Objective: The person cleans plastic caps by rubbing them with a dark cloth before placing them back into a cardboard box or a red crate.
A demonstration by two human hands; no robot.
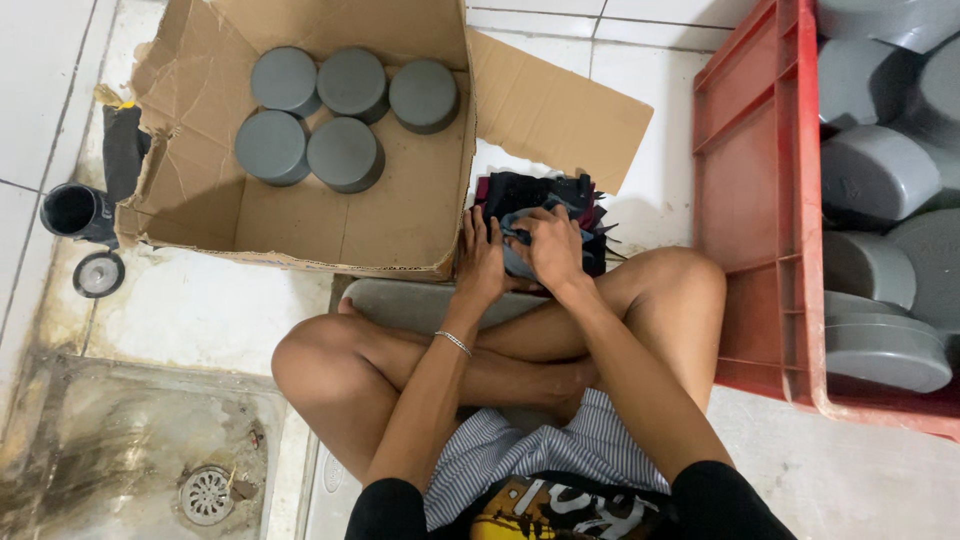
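- The person sat cross-legged on the tiled floor [200, 310], both hands out in front over the knees.
- The left hand [482, 262] lay flat-fingered on a pile of dark cloth scraps [545, 195], its fingers [476, 226] pressing down on the near edge rather than curled round anything.
- The right hand [552, 248] touched the left and was closed over a grey-blue scrap of cloth [517, 262] — gripped, it seemed, though the hand hid most of it.
- The pile sat on the floor just beside the open cardboard box [300, 215], at that box's right-hand corner.
- Five grey round caps [345, 155] stood flat inside the box, grouped toward its far end.
- A red plastic crate [760, 200] stood to the right — full of more grey caps [875, 175], stacked loosely.
- A black pipe fitting [75, 212] lay left of the box, and a floor drain [207, 494] showed in the lower left.
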